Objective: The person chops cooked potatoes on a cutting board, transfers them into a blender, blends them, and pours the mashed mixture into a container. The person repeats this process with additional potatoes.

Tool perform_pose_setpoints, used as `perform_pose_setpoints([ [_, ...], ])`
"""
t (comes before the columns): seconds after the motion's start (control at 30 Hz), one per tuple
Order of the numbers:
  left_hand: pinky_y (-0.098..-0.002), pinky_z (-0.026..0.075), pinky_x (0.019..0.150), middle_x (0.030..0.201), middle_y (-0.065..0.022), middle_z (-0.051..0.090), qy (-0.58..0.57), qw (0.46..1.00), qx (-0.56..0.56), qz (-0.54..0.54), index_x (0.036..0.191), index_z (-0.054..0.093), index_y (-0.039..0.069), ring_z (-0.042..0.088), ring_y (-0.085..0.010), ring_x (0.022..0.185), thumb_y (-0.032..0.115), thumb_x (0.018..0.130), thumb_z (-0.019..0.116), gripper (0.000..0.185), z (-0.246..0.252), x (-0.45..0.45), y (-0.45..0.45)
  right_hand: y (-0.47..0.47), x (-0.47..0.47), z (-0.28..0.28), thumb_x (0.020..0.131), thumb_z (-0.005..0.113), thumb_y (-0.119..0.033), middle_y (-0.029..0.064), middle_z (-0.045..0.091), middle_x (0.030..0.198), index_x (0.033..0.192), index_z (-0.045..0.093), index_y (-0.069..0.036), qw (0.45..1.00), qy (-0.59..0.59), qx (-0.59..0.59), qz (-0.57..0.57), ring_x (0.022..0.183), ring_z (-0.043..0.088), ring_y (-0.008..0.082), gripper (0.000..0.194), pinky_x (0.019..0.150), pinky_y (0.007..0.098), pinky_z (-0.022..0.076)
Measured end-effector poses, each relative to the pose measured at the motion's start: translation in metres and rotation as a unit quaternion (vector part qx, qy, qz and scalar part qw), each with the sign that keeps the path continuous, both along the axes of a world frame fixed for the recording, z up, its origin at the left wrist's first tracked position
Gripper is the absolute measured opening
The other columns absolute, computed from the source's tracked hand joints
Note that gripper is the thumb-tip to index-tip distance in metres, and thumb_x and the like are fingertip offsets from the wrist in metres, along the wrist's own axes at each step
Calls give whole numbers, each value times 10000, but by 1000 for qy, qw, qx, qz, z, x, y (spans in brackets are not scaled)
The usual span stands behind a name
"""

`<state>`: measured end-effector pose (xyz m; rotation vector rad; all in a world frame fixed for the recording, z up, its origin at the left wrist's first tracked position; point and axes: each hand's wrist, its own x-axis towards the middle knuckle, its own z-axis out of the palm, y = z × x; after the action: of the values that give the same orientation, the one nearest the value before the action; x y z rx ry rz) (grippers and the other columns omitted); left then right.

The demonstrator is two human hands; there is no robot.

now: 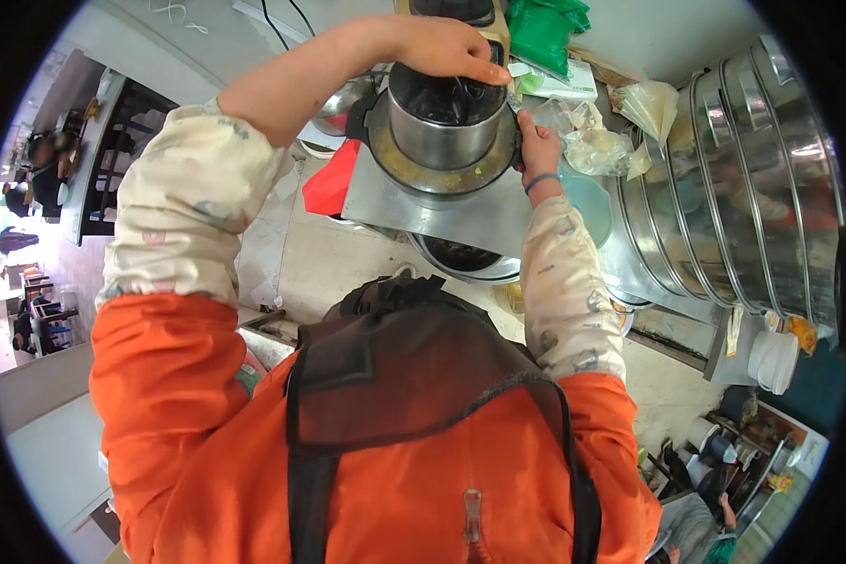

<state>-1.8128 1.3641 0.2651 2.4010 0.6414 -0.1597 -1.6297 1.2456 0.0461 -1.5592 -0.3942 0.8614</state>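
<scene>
A wide metal pot (381,144) with two black side handles stands on the steel tabletop (458,215); yellowish residue coats its inside. Over the middle of the pot is a cylindrical steel vessel (444,144) with a black top (437,99). My left hand (458,53) reaches across that top with its fingers curled at the far right rim and its thumb along the edge. Its fingertips are partly hidden. Low on the right, my right hand (539,144) grips the pot's right handle (517,144).
A gold-coloured appliance (493,32) stands behind the pot. Clear plastic bags (599,149), a green bag (546,35) and a pale green container (589,201) lie right. Large steel steamer tiers (740,176) flank them. A steel bowl (345,106) stands left. Another person's hand (726,507) shows lower right.
</scene>
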Motion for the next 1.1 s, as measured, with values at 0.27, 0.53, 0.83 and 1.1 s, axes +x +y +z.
perform_pose_setpoints([
  [0.27, -366, 441, 896, 1034, -125, 579, -304, 951, 47, -2, 1121, 585, 62, 558, -262, 1002, 334, 1006, 534, 300, -22, -39, 26, -16, -7, -14, 884, 708, -363, 30, 581, 636, 731, 628, -12, 999, -41, 1, 7, 512, 503, 138, 391, 385, 337, 355],
  [0.53, -414, 351, 1088, 1302, -150, 521, -134, 973, 179, -58, 1309, 532, 76, 472, -312, 1245, 380, 1024, 467, 421, -23, -59, 19, -14, -21, 9, 864, 746, -340, 14, 548, 593, 633, 582, -34, 1000, 9, -13, -22, 484, 469, 116, 417, 411, 321, 354],
  [0.83, -388, 409, 983, 1145, -128, 534, -106, 969, 184, -127, 1229, 526, 60, 510, -300, 1116, 368, 931, 632, 441, -8, -50, 2, 1, -1, -11, 845, 756, -380, 44, 564, 569, 635, 599, -14, 995, -84, -52, 6, 473, 497, 139, 450, 424, 347, 384],
  [1.1, -364, 372, 1006, 1153, -111, 523, -33, 993, 93, -71, 1162, 553, 75, 463, -269, 1149, 419, 878, 692, 467, -4, -32, -1, -3, -5, -3, 850, 754, -377, 42, 565, 565, 646, 611, -11, 999, -44, -8, 8, 438, 480, 131, 443, 390, 323, 356],
])
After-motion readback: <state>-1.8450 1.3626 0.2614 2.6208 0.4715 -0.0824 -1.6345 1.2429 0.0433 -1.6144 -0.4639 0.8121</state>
